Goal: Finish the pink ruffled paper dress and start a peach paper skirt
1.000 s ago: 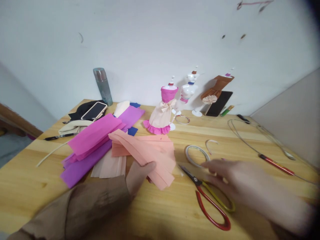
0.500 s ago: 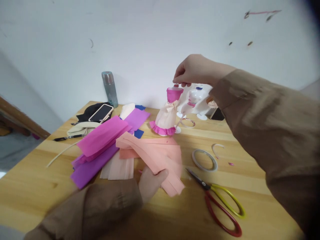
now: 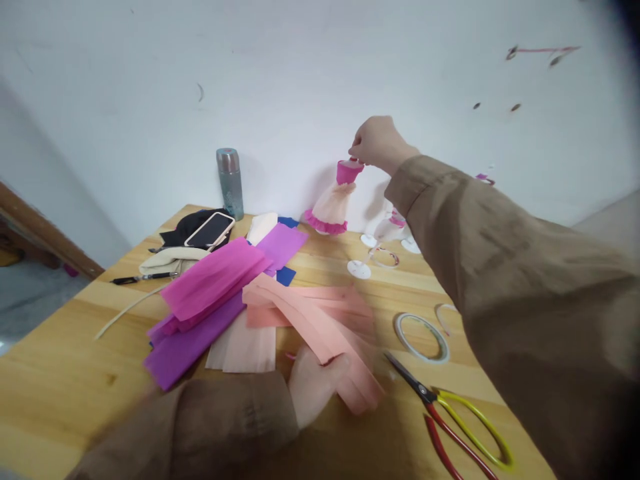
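My right hand pinches the top of a small doll dress, which hangs tilted above the back of the table, close to the wall. It has a bright pink bodice, a pale cream skirt and a pink ruffled hem. My left hand is closed on a strip of peach crepe paper near the table's front. More peach paper lies under that strip. Below the dress stands a white round base. My right sleeve partly hides other small pink-and-white pieces behind it.
Scissors with red and yellow handles lie at right, near a tape roll. Pink and purple crepe paper, a phone, a pen and a steel bottle are at left. The wall bounds the back.
My right hand has lifted the doll dress off the table toward the wall, uncovering the white round base. My left hand keeps hold of the peach crepe paper. The camera view has shifted a little.
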Demonstrator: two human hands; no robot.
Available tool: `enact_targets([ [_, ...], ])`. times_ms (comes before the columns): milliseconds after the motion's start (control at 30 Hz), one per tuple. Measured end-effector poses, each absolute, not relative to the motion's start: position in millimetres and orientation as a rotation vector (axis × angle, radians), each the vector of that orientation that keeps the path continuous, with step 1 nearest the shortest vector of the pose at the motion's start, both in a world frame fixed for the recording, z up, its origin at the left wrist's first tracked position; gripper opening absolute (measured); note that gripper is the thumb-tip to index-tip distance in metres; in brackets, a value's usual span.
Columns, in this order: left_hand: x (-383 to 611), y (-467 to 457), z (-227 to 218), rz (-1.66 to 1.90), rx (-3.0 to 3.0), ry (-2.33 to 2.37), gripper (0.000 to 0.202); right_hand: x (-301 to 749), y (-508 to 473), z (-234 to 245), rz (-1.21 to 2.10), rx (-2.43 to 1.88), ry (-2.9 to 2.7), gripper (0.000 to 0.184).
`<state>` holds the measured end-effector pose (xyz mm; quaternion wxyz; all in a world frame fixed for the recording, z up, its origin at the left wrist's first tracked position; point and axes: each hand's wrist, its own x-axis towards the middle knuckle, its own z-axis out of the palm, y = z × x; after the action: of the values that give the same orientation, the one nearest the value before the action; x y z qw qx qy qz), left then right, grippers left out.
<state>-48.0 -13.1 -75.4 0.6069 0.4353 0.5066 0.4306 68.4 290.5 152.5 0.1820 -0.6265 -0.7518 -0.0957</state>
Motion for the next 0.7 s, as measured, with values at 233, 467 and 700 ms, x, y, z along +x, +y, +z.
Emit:
enact_targets([
  [233, -50.8, -10.9, -64.8, 0.896, 1.044, 1.260, 0.008, 66.7, 306.3, 135.6, -0.252, -1.775, -2.122, 0.026],
  [467, -49.0, -13.6, -70.5, 0.932, 1.011, 1.330, 0.005, 68.7, 294.9, 141.5, -0.130, -1.776, -2.122, 0.038],
  [700, -53.4, -8.3, -77.3, 0.830, 1.013, 1.281, 0.022, 127.6, 212.6, 165.6, -0.213, -1.258, -1.997, 0.024],
])
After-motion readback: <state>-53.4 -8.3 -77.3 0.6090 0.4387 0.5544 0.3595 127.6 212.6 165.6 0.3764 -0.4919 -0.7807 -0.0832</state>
